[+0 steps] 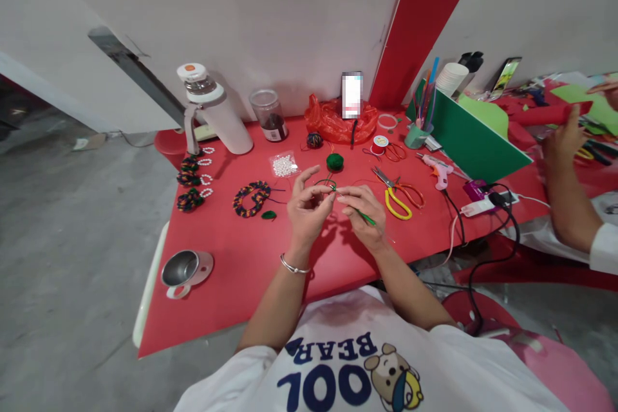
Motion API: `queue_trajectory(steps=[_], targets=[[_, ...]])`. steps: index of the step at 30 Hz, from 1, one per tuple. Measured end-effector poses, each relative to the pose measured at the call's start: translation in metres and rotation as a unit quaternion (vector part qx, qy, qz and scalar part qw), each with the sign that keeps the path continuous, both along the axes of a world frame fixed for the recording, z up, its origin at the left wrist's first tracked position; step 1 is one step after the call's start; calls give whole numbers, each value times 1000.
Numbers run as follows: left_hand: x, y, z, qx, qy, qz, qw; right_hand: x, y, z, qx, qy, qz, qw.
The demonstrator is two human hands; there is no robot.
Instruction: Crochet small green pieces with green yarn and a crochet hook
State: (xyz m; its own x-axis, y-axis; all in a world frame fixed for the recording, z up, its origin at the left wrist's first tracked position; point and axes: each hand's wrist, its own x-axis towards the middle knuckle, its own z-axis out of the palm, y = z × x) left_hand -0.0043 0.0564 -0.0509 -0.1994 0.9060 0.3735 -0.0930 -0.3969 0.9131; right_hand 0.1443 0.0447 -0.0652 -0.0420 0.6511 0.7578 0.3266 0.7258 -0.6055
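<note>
My left hand [308, 214] pinches a small piece of green yarn [333, 186] between thumb and forefinger, the other fingers raised. In my right hand [364, 214] is a crochet hook [365, 217] with a green handle, its tip meeting the yarn at my left fingertips. Just beyond the hands sits a green yarn ball [335, 162], with strands running toward me. Left of my left hand lie a small green crocheted piece [269, 214] and a multicoloured crocheted ring [251, 199]. Scissors with yellow and orange handles [398, 203] rest to the right.
At the left are a steel-lined cup [187, 270], beaded yarn pieces [189, 199] and a tall bottle [222, 116]. Behind stand a jar [269, 116] and a phone [352, 95]. A glue gun [438, 171], power strip [487, 205] and another person's hand [564, 138] are at right.
</note>
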Motion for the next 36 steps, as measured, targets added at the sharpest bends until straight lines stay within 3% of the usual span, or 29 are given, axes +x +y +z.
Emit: queue_trajectory(steps=[5, 13, 18, 22, 28, 36], targets=[[1, -1, 0, 28, 42, 46, 998, 2, 0, 0, 33, -19, 8, 999], [1, -2, 1, 36, 78, 61, 994, 2, -1, 0, 20, -21, 17, 999], [-2, 1, -1, -6, 26, 8, 1000, 5, 1, 0, 3, -14, 17, 1000], [-6, 5, -3, -44, -35, -50, 997, 13, 3, 0, -27, 11, 71, 997], [-7, 7, -1, -131, -130, -139, 973, 25, 4, 5, -100, 43, 126, 986], [-7, 7, 1, -197, -196, -204, 939, 27, 4, 5, -115, 87, 157, 977]])
